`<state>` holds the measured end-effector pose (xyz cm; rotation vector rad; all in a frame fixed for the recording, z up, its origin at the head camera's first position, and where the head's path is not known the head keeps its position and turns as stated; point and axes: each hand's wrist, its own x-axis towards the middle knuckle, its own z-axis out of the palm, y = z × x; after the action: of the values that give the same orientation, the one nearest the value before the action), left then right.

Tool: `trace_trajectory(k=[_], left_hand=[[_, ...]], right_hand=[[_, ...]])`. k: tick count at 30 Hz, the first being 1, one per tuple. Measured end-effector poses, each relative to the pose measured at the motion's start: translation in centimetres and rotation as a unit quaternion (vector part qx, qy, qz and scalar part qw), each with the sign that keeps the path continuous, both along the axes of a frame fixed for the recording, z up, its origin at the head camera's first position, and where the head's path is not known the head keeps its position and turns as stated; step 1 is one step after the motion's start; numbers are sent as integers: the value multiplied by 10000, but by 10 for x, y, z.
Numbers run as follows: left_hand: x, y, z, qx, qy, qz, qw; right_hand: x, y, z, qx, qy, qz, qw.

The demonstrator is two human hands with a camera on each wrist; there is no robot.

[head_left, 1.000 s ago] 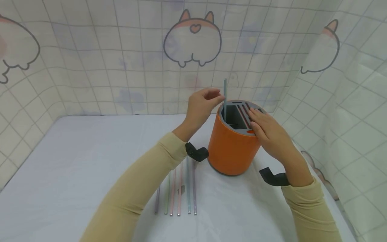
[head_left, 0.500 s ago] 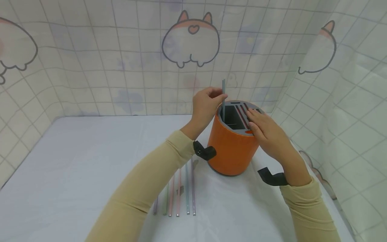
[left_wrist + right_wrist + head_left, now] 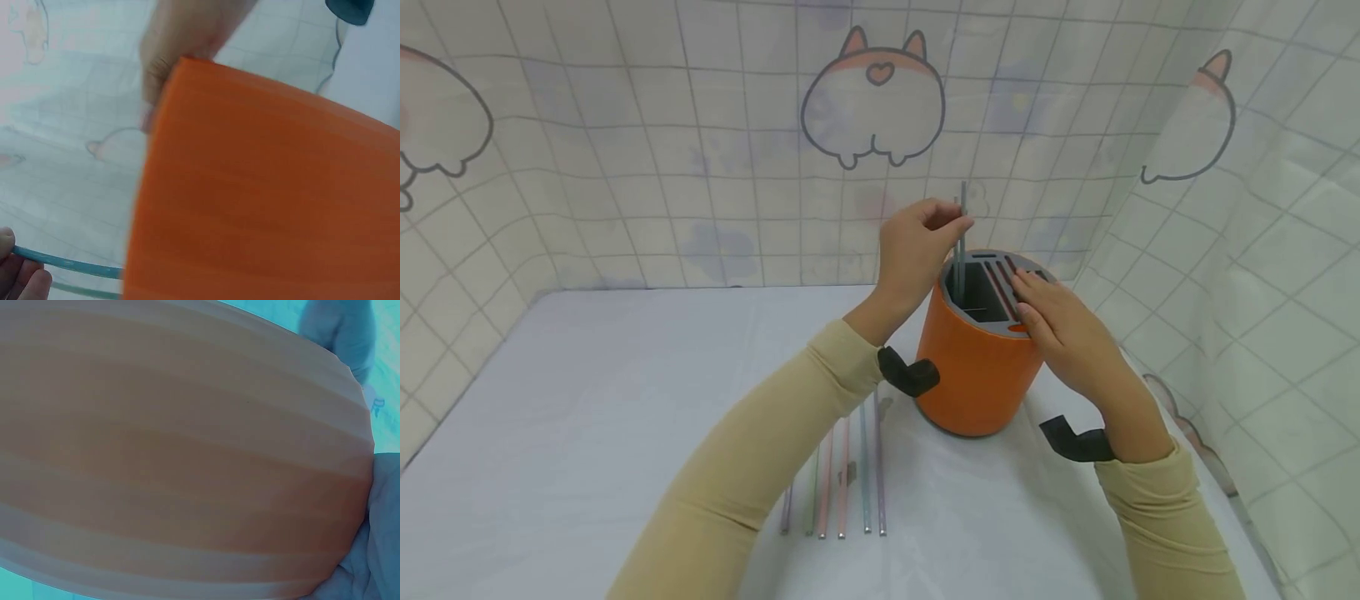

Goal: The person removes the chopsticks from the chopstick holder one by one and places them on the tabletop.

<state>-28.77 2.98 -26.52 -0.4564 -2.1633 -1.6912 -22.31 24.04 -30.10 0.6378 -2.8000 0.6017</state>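
Observation:
My left hand (image 3: 921, 246) pinches a slim teal chopstick (image 3: 963, 196) between thumb and fingertips. It stands nearly upright, its lower part inside the large opening of an orange knife-and-utensil holder (image 3: 973, 379). Close beside it a second, greenish chopstick (image 3: 84, 290) also stands in that opening. My right hand (image 3: 1067, 333) rests with extended fingers on the holder's grey slotted top (image 3: 1000, 327). In the right wrist view the holder's orange wall (image 3: 175, 456) fills most of the picture, with part of the right hand (image 3: 369, 544) at its edge.
Several glittery chopsticks (image 3: 842, 500) in purple, green, pink and blue lie side by side on the white table (image 3: 625, 375), partly behind the left sleeve. A tiled-pattern cloth (image 3: 700, 150) hangs behind and to the right.
The left hand first shifts slightly towards the holder, then lifts a little with the teal chopstick, whose top now stands above the other one. The right hand stays on the holder.

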Motion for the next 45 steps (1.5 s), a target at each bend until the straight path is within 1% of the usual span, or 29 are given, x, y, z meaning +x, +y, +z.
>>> trace_trajectory(k=[4, 6, 9, 12, 15, 17, 22, 24, 27, 28, 30, 32, 36, 38, 40, 42, 45], left_hand=[[10, -4, 16, 302, 213, -264, 9990], [14, -8, 24, 574, 249, -441, 9971], [20, -15, 35, 1161, 364, -723, 9899], [26, -25, 47, 1739, 506, -901, 9793], [30, -38, 56, 2190, 588, -936, 9694], [33, -49, 61, 2419, 633, -882, 9642], [37, -80, 64, 2892, 692, -652, 9526], [38, -93, 63, 3056, 672, -606, 9479], [40, -113, 58, 3149, 598, -527, 9458], [40, -120, 55, 3164, 545, -503, 9457], [40, -134, 50, 3122, 375, -460, 9482], [40, -147, 44, 3089, 58, -457, 9500], [36, -167, 29, 2898, -736, -568, 9526], [35, -174, 21, 2681, -1104, -563, 9554], [33, -180, 12, 2326, -1428, -506, 9607], [31, -187, 3, 1947, -1737, -475, 9642], [27, -195, -11, 1467, -2183, -567, 9631]], right_hand=[[0, 0, 0, -31, 0, -5, 10000], [1, 0, 1, -34, 7, -14, 10000], [1, -1, 1, -33, 22, -21, 10000], [0, -1, 1, -5, 33, -33, 10000], [1, -2, 1, 14, -20, -59, 10000], [1, -2, 1, 36, -87, -87, 9999], [2, -1, 2, 25, -167, -90, 9998], [1, -1, 1, 20, -146, -81, 9999], [0, -1, 1, 24, -116, -68, 9999], [0, -1, 1, 27, -110, -64, 9999], [-1, -2, 1, 40, -110, -58, 9999], [-1, -2, 1, 25, -107, -44, 9999], [-1, 0, 0, 0, -109, -63, 9999], [-1, 1, -1, 14, -101, -92, 9999], [-1, 2, -1, 38, -104, -127, 9999], [-1, 3, -1, 60, -109, -143, 9998], [-1, 2, 1, 72, -128, -159, 9998]])
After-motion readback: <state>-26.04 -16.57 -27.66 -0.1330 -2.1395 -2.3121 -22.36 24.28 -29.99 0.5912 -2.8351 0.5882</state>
